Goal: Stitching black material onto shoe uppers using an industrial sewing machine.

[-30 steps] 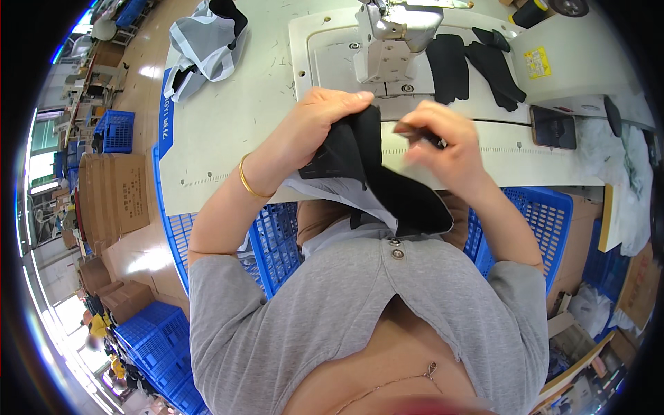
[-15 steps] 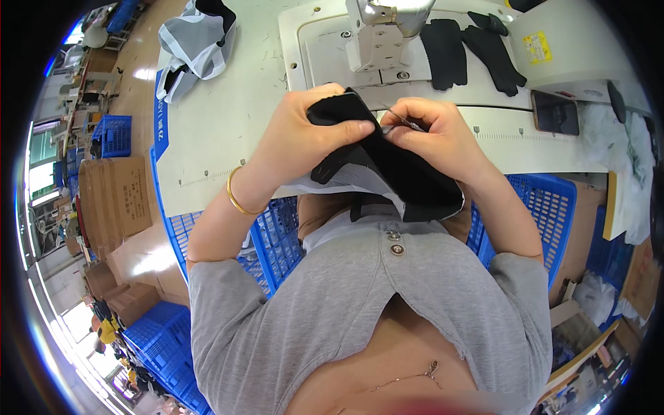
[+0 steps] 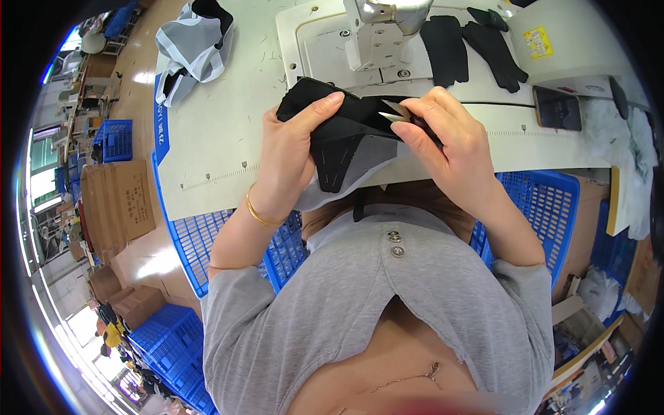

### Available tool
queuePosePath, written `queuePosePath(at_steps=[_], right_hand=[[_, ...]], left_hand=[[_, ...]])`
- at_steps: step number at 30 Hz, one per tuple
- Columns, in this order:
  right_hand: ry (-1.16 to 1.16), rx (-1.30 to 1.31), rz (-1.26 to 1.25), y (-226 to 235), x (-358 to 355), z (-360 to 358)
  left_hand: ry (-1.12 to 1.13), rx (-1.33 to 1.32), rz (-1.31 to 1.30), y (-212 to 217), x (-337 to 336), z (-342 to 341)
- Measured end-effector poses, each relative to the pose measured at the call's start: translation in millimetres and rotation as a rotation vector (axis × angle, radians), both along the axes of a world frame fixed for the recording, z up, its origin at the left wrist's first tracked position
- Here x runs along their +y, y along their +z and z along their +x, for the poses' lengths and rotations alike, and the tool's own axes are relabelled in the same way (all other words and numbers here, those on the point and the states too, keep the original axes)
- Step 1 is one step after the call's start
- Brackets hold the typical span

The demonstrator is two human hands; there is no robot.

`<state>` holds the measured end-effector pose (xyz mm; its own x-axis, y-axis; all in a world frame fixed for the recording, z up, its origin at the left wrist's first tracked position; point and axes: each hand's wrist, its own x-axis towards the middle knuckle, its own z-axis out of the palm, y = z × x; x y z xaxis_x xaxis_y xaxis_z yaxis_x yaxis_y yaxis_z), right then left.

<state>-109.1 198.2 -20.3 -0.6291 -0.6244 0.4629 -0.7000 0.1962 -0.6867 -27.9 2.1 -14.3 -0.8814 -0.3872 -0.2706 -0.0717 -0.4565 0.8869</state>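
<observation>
My left hand (image 3: 294, 142) is closed on a piece of black fabric (image 3: 339, 149) with grey lining below it, the thumb pressed on top. Pale stitch marks run along a black tab on the piece. In my right hand (image 3: 446, 138) is a small pair of thread snips (image 3: 393, 112), mostly covered by the fingers. Its two pointed blades stand apart at the right edge of the black fabric. Just beyond both hands is the head of a sewing machine (image 3: 377, 41).
Black cut pieces (image 3: 444, 52) lie right of the machine head, and a phone (image 3: 557, 109) rests near the table's right side. A grey and black sewn piece (image 3: 197, 41) lies at the far left. Blue baskets (image 3: 536, 207) stand under the table edge; cartons (image 3: 117, 204) are on the left floor.
My left hand has drawn the fabric left and turned it, so the grey lining and black tab show. My right hand has moved right, and the snips' blades now point left at the fabric.
</observation>
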Motion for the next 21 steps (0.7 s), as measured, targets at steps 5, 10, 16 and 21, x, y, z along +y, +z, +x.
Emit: queuePosePath(at_steps=[5,10,16,21], right_hand=[[-0.049,0.185,0.034,-13,-8,-3],[-0.094,0.336,-0.023,-24,-18,-3],[-0.122,0.331,-0.069,-29,-23,-3],[-0.110,0.240,-0.091,-26,-23,-2]], left_hand=[[0.035,-0.043,0.097,-1,3,0],[0.048,-0.053,0.125,-1,6,2],[0.030,-0.056,0.145,-1,12,3],[-0.019,-0.072,0.166,1,13,4]])
